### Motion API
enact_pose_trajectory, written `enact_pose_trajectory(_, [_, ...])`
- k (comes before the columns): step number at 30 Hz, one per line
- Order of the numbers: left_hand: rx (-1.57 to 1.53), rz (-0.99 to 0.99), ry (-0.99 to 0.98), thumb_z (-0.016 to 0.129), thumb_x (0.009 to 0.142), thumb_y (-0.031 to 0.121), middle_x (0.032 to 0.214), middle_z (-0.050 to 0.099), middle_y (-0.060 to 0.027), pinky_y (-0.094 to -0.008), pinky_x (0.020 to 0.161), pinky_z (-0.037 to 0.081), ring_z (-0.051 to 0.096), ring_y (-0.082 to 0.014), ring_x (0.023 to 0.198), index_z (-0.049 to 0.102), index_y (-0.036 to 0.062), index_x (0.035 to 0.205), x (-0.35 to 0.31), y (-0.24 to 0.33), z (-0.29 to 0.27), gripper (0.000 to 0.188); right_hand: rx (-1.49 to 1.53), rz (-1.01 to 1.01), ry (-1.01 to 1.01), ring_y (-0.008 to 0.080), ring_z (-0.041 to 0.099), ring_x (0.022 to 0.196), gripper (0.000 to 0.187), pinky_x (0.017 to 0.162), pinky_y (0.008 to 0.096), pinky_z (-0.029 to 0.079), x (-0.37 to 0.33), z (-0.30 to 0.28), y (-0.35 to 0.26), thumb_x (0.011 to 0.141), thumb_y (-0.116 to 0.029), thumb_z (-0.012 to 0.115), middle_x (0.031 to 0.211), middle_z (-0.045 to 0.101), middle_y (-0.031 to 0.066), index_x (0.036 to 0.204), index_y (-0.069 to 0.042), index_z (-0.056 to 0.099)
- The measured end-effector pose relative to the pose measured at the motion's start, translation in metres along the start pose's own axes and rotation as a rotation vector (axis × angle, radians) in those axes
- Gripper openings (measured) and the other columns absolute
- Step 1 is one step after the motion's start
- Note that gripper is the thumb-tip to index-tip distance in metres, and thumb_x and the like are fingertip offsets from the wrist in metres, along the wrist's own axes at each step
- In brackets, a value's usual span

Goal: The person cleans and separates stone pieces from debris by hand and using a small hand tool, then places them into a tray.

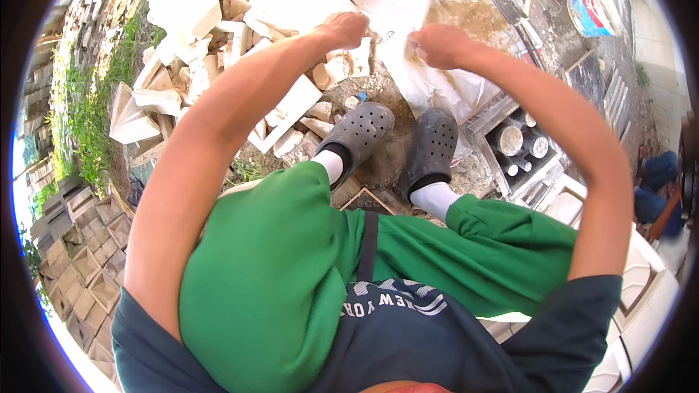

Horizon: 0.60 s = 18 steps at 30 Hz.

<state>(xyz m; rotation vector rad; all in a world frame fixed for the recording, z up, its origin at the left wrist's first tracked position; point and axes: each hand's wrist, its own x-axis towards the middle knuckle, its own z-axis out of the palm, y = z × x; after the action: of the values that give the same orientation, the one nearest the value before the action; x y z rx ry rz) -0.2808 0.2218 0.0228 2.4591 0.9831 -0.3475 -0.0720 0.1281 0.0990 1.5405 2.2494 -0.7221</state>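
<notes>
The left hand (344, 30) is held at the left edge of the white sack (397, 1), its fingers apparently curled; since mostly its back is shown, whether any plastic is pinched cannot be told. The right hand (440, 46) is laid over the sack's other side, also with fingers seemingly curled and the thumb side turned inward; a grasp on the plastic cannot be confirmed here either. The hands are set apart, with part of the sack between them, probably so that both sides can be controlled evenly. Both arms are bowed outward, apparently to let the sack be reached past the knees.

The sack is spread on the ground in front of the feet, creased, with tan powder (473, 18) beside the right hand. The left shoe (364, 129) and right shoe (435, 138) are planted close by, likely to keep the reach short. A small blue cap (362, 95) is seen by the left toe.

Farther left, pale rubble (207, 69) is heaped, with a broad slab (302, 0) on top. To the right, dark rods (509, 140) are kept in a crate, perhaps to stop them rolling. Beyond, a bucket (591, 13) is stood near the wall. Tiles (84, 262) are massed at lower left, and another person (657, 193) is partly shown at the far right.
</notes>
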Motion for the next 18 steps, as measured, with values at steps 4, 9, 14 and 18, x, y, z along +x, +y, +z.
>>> enact_pose_trajectory(4, [0.013,-0.052,-0.119,0.06,0.076,-0.003,0.09,0.067,-0.0191,-0.0429,0.075,0.049,0.065,-0.0348,0.091,0.064,0.0016,0.091,-0.012,-0.032,0.021,0.017,0.099,-0.04,-0.007,0.0316,0.063,0.102,0.027,0.079,0.0441,0.053,0.07,0.064,-0.042,0.084,-0.009,0.052,0.11,0.064,0.0186,0.109,-0.004,0.062])
enact_pose_trajectory(9, [-0.065,-0.048,-0.064,0.061,0.073,-0.001,0.093,0.067,-0.0184,-0.0424,0.077,0.05,0.064,-0.0356,0.094,0.066,0.0031,0.097,-0.028,-0.06,0.031,0.024,-0.103,-0.133,0.458,0.0303,0.059,0.109,0.051,0.074,0.0407,0.055,0.105,0.133,-0.107,0.082,-0.017,0.061,0.131,0.05,0.0163,0.132,-0.008,0.051])
enact_pose_trajectory(14, [-0.163,0.114,0.154,0.056,0.074,0.006,0.083,0.064,-0.021,-0.0478,0.071,0.047,0.061,-0.0415,0.086,0.062,0.0046,0.086,-0.035,-0.083,0.05,0.013,-0.094,-0.083,0.409,0.0304,0.06,0.106,0.056,0.073,0.0406,0.055,0.113,0.14,-0.108,0.079,-0.021,0.066,0.118,0.052,0.014,0.13,-0.007,0.05])
enact_pose_trajectory(18, [-0.09,0.086,0.073,0.05,0.08,0.008,0.086,0.065,-0.0195,-0.0483,0.079,0.048,0.062,-0.0392,0.089,0.063,0.0045,0.092,-0.035,-0.071,0.055,0.017,0.227,-0.002,0.302,0.0353,0.061,0.099,0.062,0.077,0.0436,0.054,0.078,0.114,-0.106,0.075,-0.031,0.069,0.117,0.051,0.0184,0.128,-0.005,0.049])
